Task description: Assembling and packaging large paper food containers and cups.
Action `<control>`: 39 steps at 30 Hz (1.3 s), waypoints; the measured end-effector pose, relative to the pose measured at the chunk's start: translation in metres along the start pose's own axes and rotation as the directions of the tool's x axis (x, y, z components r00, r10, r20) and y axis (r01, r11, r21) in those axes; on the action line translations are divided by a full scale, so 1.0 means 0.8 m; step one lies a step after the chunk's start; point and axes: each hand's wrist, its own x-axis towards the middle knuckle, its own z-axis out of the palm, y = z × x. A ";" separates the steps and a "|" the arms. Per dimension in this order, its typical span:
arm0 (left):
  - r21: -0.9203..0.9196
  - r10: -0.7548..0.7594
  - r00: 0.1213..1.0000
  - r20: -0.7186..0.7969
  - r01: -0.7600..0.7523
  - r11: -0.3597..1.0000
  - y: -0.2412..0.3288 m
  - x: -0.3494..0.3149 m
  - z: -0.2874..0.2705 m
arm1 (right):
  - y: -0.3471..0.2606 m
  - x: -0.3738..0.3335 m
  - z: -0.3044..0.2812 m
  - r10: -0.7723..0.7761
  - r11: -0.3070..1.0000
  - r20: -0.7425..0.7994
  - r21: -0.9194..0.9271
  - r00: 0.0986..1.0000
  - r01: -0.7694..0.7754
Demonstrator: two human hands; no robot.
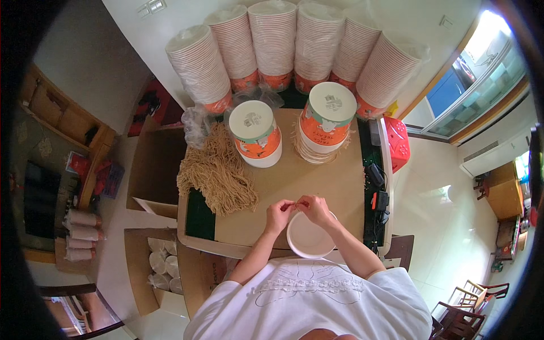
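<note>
A white paper tub (309,237) stands with its mouth up at the near edge of the table, in front of my chest. Over its far rim my left hand (279,216) and my right hand (315,209) meet, fingertips pinched together. Whatever is between the fingers is too small to make out. To the left lies a heap of tan twisted cords (218,173). Beyond my hands, an upside-down orange-and-green printed tub (258,139) stands beside a stack of upside-down tubs (324,124) with tan cords round its lower part.
Tall plastic-wrapped stacks of tubs (272,42) line the back of the table against the wall. A brown cardboard sheet (283,181) covers much of the tabletop. Black adapters and cables (377,187) run along the right edge. Cardboard boxes (141,243) stand at the left.
</note>
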 end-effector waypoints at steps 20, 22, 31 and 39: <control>-0.360 -0.323 0.933 0.159 0.360 0.861 -0.008 0.003 -0.023 | -0.021 -0.003 0.002 -0.083 0.983 -0.003 -0.166 0.997 0.081; -0.414 -0.355 0.917 0.180 0.398 0.819 -0.008 0.003 -0.028 | -0.022 -0.002 0.001 -0.055 0.989 0.025 -0.133 0.998 0.057; -0.376 -0.374 0.903 0.212 0.429 0.821 0.001 0.001 -0.027 | -0.003 0.002 0.012 -0.031 0.999 0.044 -0.040 0.999 0.032; -0.307 -0.364 0.900 0.239 0.426 0.851 -0.012 0.001 -0.023 | -0.009 -0.001 0.010 -0.033 0.983 0.020 -0.182 0.999 0.036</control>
